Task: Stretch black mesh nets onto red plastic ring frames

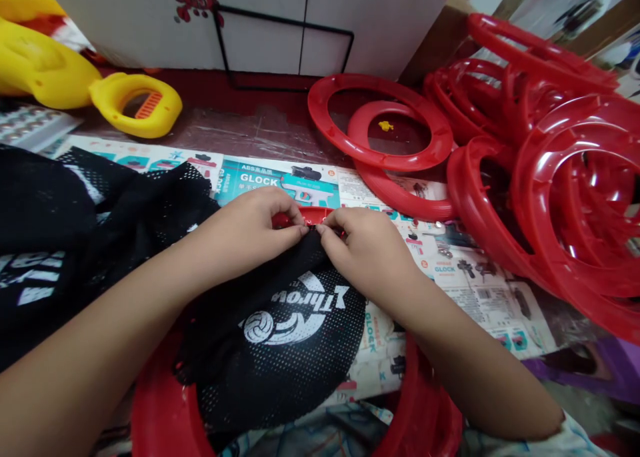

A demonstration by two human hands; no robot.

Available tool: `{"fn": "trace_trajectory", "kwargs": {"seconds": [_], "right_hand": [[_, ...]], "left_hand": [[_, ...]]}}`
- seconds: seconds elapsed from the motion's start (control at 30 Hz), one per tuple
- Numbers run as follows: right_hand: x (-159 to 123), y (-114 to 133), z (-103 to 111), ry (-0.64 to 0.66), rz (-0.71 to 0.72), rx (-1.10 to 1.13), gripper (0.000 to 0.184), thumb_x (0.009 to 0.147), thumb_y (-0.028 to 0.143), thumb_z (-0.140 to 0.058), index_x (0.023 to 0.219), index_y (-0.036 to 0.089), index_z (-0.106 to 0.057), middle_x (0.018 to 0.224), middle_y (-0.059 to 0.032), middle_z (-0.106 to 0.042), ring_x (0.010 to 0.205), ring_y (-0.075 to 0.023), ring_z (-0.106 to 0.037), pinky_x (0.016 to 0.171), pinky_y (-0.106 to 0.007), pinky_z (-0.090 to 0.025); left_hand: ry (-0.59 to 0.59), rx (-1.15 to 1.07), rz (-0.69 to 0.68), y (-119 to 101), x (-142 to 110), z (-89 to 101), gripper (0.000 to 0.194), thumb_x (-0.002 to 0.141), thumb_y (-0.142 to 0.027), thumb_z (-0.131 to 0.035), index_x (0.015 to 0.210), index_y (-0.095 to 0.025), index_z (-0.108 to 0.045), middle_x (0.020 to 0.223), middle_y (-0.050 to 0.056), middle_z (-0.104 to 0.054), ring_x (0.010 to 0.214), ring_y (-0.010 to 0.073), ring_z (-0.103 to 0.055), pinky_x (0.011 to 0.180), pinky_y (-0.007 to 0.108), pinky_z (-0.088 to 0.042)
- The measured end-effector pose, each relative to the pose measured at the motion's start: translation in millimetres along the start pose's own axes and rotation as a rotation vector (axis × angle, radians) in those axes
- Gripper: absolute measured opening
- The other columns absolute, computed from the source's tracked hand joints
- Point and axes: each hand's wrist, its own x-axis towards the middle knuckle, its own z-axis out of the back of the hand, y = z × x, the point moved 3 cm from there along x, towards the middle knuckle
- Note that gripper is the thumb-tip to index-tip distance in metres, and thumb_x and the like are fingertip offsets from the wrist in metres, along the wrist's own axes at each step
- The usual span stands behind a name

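Observation:
A large red plastic ring (160,410) lies in front of me, its far rim (313,215) showing between my hands. A black mesh net (280,337) with a white ball logo lies stretched across it. My left hand (250,234) pinches the net's far edge against the far rim. My right hand (367,250) pinches the same edge right beside it, fingertips almost touching the left hand's.
A heap of black mesh nets (75,224) lies at the left. Several red rings (550,177) are stacked at the right, two more (380,127) lying flat behind. Yellow plastic toy parts (135,104) sit at the far left. Printed paper sheets (470,277) cover the table; a white box (280,24) stands behind.

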Motion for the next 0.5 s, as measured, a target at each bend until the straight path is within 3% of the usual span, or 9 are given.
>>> {"fn": "trace_trajectory", "kwargs": {"seconds": [0.5], "right_hand": [[0.1, 2.7, -2.1, -0.016, -0.033, -0.272, 0.027, 0.09, 0.024, -0.044, 0.087, 0.014, -0.069, 0.081, -0.0106, -0.071, 0.07, -0.0213, -0.061, 0.058, -0.031, -0.026]], "left_hand": [[-0.074, 0.115, 0.013, -3.3, 0.3, -3.9, 0.022, 0.08, -0.036, -0.049, 0.068, -0.019, -0.058, 0.078, 0.005, -0.058, 0.076, 0.0201, -0.054, 0.067, 0.033, -0.04]]}}
